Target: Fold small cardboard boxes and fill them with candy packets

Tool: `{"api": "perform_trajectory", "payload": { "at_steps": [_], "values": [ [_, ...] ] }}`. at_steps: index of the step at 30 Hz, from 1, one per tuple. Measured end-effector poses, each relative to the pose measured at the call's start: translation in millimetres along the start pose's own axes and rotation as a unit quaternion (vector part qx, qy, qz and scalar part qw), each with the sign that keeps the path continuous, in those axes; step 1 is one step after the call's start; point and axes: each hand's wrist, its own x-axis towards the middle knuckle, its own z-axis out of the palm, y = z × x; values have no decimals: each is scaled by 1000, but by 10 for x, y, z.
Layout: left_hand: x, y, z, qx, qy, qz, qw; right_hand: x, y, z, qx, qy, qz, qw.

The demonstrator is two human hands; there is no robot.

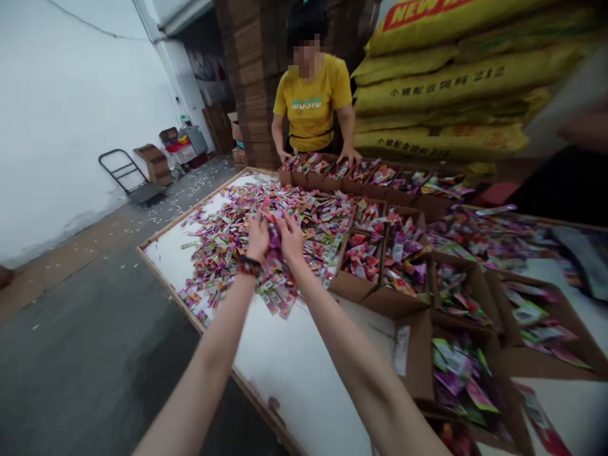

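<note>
Both my arms reach forward over a white table (285, 361) to a big heap of small colourful sachets (228, 234). My left hand (258, 235) and my right hand (290, 238) are side by side, fingers curled round a bunch of purple and pink sachets (274, 233) held between them above the heap. A dark beaded band circles my left wrist.
Several open cardboard boxes (380, 253) filled with sorted sachets stand to the right. A person in a yellow shirt (311, 104) stands at the far side, hands on a row of boxes. Yellow sacks (451, 82) are stacked behind. A hand trolley (128, 177) sits on the floor at left.
</note>
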Motion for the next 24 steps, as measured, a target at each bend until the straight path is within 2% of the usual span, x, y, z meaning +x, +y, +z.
{"api": "perform_trajectory", "payload": {
  "at_steps": [1,2,3,4,5,6,8,9,10,11,12,13,14,15,16,18,19,20,21,23,24],
  "values": [
    [369,-158,-127,24,-17,-15,999,151,86,146,-10,34,15,999],
    [622,-324,-232,36,-29,-28,999,174,187,192,-17,62,24,998],
    [757,-500,-319,48,-43,-43,997,72,289,156,-20,80,23,996],
    [780,-684,-392,57,-60,-56,995,-139,380,56,-20,81,11,996],
    [705,-875,-451,64,-75,-63,993,-433,448,-87,-20,68,-9,997],
    [548,-1072,-493,70,-90,-70,991,-776,489,-262,-27,50,-30,998],
    [68,-1484,-504,78,-122,-78,986,-1484,500,-686,-57,33,-65,996],
    [-224,-1695,-462,83,-144,-83,983,-1808,486,-947,-81,51,-70,993],
    [-541,-1899,-387,88,-178,-90,976,-2108,473,-1253,-113,96,-63,987],
    [-881,-2088,-286,94,-210,-101,968,-2394,468,-1607,-154,167,-40,973],
    [-1242,-2248,-168,87,-241,-134,957,-2680,476,-1999,-202,254,3,946],
    [-1619,-2365,-45,62,-296,-176,937,-2972,500,-2412,-252,349,60,901],
    [-2004,-2427,74,32,-343,-220,913,-3266,547,-2821,-304,438,133,835],
    [-2380,-2428,183,-4,-366,-246,898,-3548,623,-3199,-342,491,224,769],
    [-2727,-2362,281,-20,-380,-268,885,-3802,732,-3526,-356,517,269,731],
    [-3265,-2045,442,-51,-421,-271,864,-4182,1042,-3977,-370,531,332,686],
    [-3435,-1809,504,-58,-442,-255,858,-4304,1224,-4098,-374,521,352,681],
    [-3539,-1532,550,-62,-459,-229,856,-4390,1406,-4163,-389,487,377,685],
    [-3585,-1226,584,-62,-470,-197,858,-4450,1573,-4191,-418,422,398,699],
    [-3573,-568,632,-63,-463,-121,876,-4520,1828,-4223,-508,217,405,728],
    [-3556,-237,666,-68,-456,-76,884,-4538,1912,-4265,-555,106,387,728]
  ]
}}
